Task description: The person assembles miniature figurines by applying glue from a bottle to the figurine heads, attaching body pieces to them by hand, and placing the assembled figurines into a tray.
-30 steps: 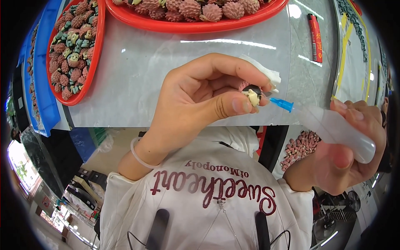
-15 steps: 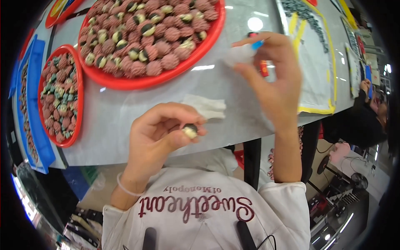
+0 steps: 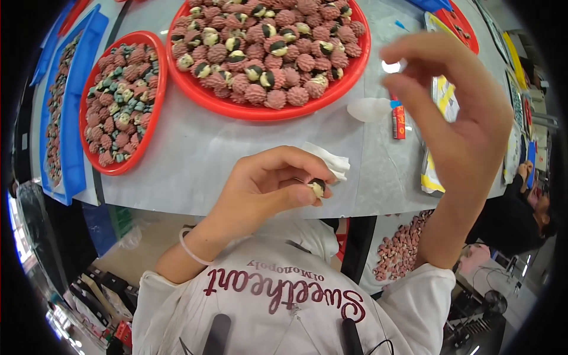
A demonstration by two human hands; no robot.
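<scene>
Between the thumb and fingertips of my left hand [image 3: 266, 183] is a small piece [image 3: 317, 188] with black and cream on its visible side; the fingers cover the rest. Just past those fingertips a folded white tissue [image 3: 331, 161] lies on the table. My right hand [image 3: 461, 106] is raised over the right side of the table, thumb and forefinger apart and nothing between them. Left of it a translucent white squeeze bottle [image 3: 370, 110] with a blue tip lies on its side. A red tube-like item [image 3: 399, 123] rests by the tip.
A large red tray [image 3: 266, 115] heaped with pink ridged pieces, some black and cream, stands ahead. Beside it are a smaller red tray [image 3: 155, 136] and a long blue bin [image 3: 76, 136]. At right lies a yellow-edged board [image 3: 432, 184]; below, more pink pieces [image 3: 402, 248].
My right hand has let go of the squeeze bottle, which now lies on the table, and has moved right. My left hand keeps its hold on the small piece.
</scene>
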